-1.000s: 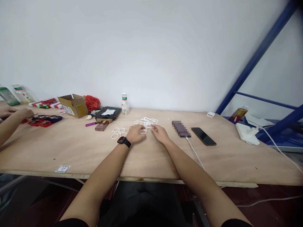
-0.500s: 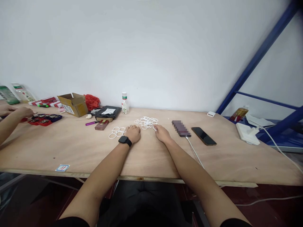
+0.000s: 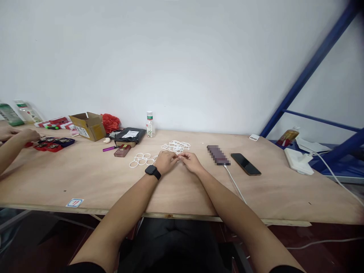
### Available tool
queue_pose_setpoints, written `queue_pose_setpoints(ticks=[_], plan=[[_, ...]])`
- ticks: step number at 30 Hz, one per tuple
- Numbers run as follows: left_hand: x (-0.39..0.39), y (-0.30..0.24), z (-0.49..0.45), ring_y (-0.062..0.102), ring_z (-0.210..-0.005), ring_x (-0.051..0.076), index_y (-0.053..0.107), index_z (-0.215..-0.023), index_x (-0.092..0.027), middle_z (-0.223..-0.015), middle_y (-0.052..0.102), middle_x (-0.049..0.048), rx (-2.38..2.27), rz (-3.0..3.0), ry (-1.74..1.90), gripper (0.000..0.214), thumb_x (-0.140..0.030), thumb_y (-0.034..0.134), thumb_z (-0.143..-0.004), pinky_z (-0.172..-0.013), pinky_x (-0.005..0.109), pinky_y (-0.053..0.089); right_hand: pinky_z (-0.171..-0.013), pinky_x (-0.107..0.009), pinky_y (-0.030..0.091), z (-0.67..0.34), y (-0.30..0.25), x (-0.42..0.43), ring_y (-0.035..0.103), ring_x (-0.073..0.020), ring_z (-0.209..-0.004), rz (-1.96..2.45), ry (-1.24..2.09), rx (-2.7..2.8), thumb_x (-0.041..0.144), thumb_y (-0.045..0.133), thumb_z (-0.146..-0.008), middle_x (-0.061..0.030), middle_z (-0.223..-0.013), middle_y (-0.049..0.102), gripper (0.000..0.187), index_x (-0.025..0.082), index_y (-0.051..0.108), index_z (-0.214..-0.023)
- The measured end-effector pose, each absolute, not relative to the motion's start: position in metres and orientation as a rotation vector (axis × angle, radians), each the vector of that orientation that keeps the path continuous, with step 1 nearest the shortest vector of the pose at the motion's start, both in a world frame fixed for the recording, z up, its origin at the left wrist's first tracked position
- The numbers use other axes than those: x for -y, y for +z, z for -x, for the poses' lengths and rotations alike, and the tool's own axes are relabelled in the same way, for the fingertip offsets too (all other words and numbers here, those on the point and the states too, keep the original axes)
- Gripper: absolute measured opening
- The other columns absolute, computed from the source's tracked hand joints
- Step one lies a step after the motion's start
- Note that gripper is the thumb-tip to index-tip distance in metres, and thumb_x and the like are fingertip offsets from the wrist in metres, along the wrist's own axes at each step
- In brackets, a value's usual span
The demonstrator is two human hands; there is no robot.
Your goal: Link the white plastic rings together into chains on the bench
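Note:
A heap of white plastic rings (image 3: 175,146) lies on the wooden table (image 3: 176,189) just beyond my hands. Several separate white rings (image 3: 141,159) sit flat in a small group to the left. My left hand (image 3: 165,162), with a black watch on the wrist, and my right hand (image 3: 190,162) meet fingertip to fingertip in front of the heap. Both hands are closed in a pinch on a small white piece between them, probably a ring, though it is too small to be sure.
A blurred dark device (image 3: 217,154) with a white cable and a black phone (image 3: 245,163) lie to the right. A small bottle (image 3: 149,124), black pouch (image 3: 129,135), cardboard box (image 3: 88,126) and purple pen (image 3: 109,148) stand at the back left. Another person's hands (image 3: 17,134) work at the far left.
My left hand came back right from the laid-out rings, and my right hand drew in from the heap. The two now meet in a pinch at the middle.

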State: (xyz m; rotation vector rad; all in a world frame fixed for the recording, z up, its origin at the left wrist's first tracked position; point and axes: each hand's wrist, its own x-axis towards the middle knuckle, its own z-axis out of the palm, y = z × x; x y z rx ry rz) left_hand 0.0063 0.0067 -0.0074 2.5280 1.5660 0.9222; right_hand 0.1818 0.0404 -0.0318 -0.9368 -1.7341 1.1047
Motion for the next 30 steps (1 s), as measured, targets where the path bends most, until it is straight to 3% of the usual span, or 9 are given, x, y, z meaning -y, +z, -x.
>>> queue_pose_setpoints(ticks=[5, 7, 13, 17, 20, 23, 25, 27, 30], plan=[[-0.008, -0.009, -0.005, 0.063, -0.089, 0.023, 0.071, -0.09, -0.022, -0.091, 0.073, 0.0067, -1.622, -2.511, 0.946, 0.027, -0.039, 0.05, -0.092, -0.085, 0.037, 0.041, -0.061, -0.025, 0.047, -0.183, -0.028, -0.037, 0.06, -0.0134, -0.067, 0.894, 1.113, 1.788, 0.039, 0.064, -0.076, -0.0049, -0.091, 0.071, 0.034, 0.017, 0.069, -0.101], [-0.009, -0.01, -0.005, 0.063, -0.088, 0.023, 0.071, -0.089, -0.022, -0.089, 0.073, 0.0066, -1.588, -2.495, 0.959, 0.027, -0.039, 0.05, -0.092, -0.085, 0.037, 0.042, -0.065, -0.025, 0.047, -0.183, -0.026, -0.035, 0.061, -0.0146, -0.071, 0.911, 1.02, 1.825, 0.039, 0.064, -0.077, -0.0044, -0.089, 0.071, 0.03, 0.017, 0.07, -0.097], [-0.007, -0.01, -0.008, 0.061, -0.08, 0.021, 0.07, -0.082, -0.021, -0.081, 0.07, 0.0065, -1.46, -2.434, 0.989, 0.035, -0.045, 0.046, -0.094, -0.077, 0.033, 0.044, -0.059, -0.024, 0.044, -0.188, -0.025, -0.033, 0.054, -0.0124, -0.057, 0.985, 0.827, 1.923, 0.034, 0.056, -0.083, 0.0006, -0.07, 0.066, 0.022, 0.018, 0.07, -0.091], [-0.006, -0.008, -0.008, 0.06, -0.08, 0.021, 0.068, -0.081, -0.021, -0.08, 0.069, 0.0058, -1.444, -2.419, 1.029, 0.035, -0.046, 0.047, -0.093, -0.078, 0.033, 0.044, -0.058, -0.024, 0.045, -0.185, -0.025, -0.034, 0.056, -0.013, -0.059, 0.967, 0.873, 1.873, 0.034, 0.056, -0.083, -0.0001, -0.072, 0.066, 0.022, 0.018, 0.068, -0.091], [-0.006, -0.005, -0.006, 0.06, -0.091, 0.022, 0.066, -0.086, -0.021, -0.09, 0.069, 0.0058, -1.507, -2.378, 1.143, 0.028, -0.044, 0.052, -0.091, -0.086, 0.036, 0.042, -0.063, -0.026, 0.047, -0.179, -0.024, -0.031, 0.059, -0.0146, -0.066, 0.978, 0.829, 1.809, 0.034, 0.055, -0.084, -0.0025, -0.078, 0.069, 0.023, 0.018, 0.069, -0.092], [-0.008, -0.003, -0.002, 0.057, -0.103, 0.024, 0.064, -0.096, -0.021, -0.103, 0.068, 0.007, -1.637, -2.252, 1.325, 0.023, -0.04, 0.053, -0.091, -0.093, 0.039, 0.039, -0.077, -0.029, 0.049, -0.172, -0.022, -0.024, 0.063, -0.0169, -0.084, 0.897, 0.757, 1.949, 0.026, 0.055, -0.084, -0.0045, -0.099, 0.071, 0.026, 0.021, 0.07, -0.105], [-0.009, -0.003, 0.001, 0.056, -0.104, 0.025, 0.064, -0.099, -0.02, -0.106, 0.067, 0.0079, -1.721, -2.192, 1.376, 0.022, -0.037, 0.052, -0.091, -0.095, 0.041, 0.039, -0.083, -0.03, 0.049, -0.17, -0.022, -0.021, 0.064, -0.0174, -0.091, 0.813, 0.78, 2.106, 0.019, 0.055, -0.083, -0.0037, -0.11, 0.07, 0.039, 0.025, 0.064, -0.12], [-0.01, -0.005, 0.003, 0.056, -0.104, 0.026, 0.064, -0.098, -0.02, -0.106, 0.067, 0.0081, -1.756, -2.213, 1.34, 0.021, -0.036, 0.053, -0.09, -0.095, 0.041, 0.038, -0.084, -0.031, 0.049, -0.171, -0.023, -0.023, 0.065, -0.0177, -0.093, 0.814, 0.783, 2.168, 0.016, 0.054, -0.083, -0.0032, -0.111, 0.07, 0.046, 0.027, 0.059, -0.127], [-0.011, -0.011, 0.001, 0.057, -0.102, 0.025, 0.066, -0.095, -0.021, -0.102, 0.068, 0.007, -1.7, -2.312, 1.16, 0.021, -0.037, 0.055, -0.088, -0.093, 0.039, 0.04, -0.085, -0.033, 0.049, -0.18, -0.029, -0.035, 0.065, -0.0187, -0.093, 0.977, 0.674, 2.079, 0.017, 0.053, -0.085, -0.0045, -0.104, 0.072, 0.039, 0.025, 0.064, -0.122]])
